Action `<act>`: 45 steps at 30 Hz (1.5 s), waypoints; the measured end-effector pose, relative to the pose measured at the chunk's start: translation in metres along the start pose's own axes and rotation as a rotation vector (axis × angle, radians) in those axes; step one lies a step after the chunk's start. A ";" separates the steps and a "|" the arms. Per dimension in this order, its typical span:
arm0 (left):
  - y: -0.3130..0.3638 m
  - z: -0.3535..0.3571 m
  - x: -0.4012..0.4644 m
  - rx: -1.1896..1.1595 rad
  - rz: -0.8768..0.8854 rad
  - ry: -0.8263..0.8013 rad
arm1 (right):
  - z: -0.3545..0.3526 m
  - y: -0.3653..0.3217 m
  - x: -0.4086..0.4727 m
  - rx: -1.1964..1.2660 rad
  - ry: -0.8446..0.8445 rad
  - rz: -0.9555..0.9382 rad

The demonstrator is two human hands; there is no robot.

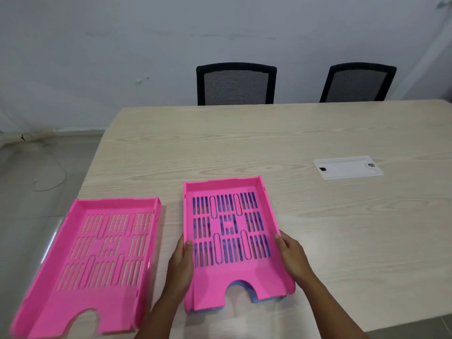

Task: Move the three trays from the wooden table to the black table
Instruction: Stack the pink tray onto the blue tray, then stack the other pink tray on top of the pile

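- A pink tray (234, 243) sits near the front edge of the wooden desk (318, 133), roughly midway along the visible front edge, with its notched open end toward the person.
- Through its slotted floor blue shows, and a blue rim peeks out under its front notch, so it seems to rest nested on a blue tray (256, 301); how much of that lower tray there is cannot be told.
- The left hand (179, 261) is closed on the pink tray's left wall, thumb hooked over the rim onto the inside and fingers down the outer side.
- The right hand (292, 256) is closed on the right wall in the same way, thumb lying on the rim and fingers wrapped outside.
- Whether the tray is lifted or still resting on the desk is not clear from this angle.
- A second pink tray (97, 263) lies at the front left corner of the desk, beside the held one and apart from it, turned slightly askew; its left side appears to overhang the desk's left edge.
- Toward the right side of the desk a white rectangular cover plate (347, 167) lies flush in the top.
- Beyond the far edge stand two black mesh-backed chairs (236, 85), against a pale wall.
- Grey floor with a thin cable shows to the left of the desk.
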State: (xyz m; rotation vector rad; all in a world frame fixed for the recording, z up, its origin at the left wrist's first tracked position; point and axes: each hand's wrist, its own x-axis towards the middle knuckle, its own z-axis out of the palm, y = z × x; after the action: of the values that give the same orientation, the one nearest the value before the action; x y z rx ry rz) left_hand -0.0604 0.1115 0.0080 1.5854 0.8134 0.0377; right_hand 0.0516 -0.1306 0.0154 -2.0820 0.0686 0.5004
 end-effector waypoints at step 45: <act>-0.076 -0.304 0.014 0.361 -0.156 0.382 | 0.288 -0.115 -0.073 -0.228 -0.297 -0.070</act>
State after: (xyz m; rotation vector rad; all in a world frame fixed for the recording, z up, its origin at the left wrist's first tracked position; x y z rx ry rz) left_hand -0.2283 0.3764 -0.0009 1.8776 1.2972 0.0871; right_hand -0.0804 0.1590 0.0044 -2.1971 -0.2445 0.7996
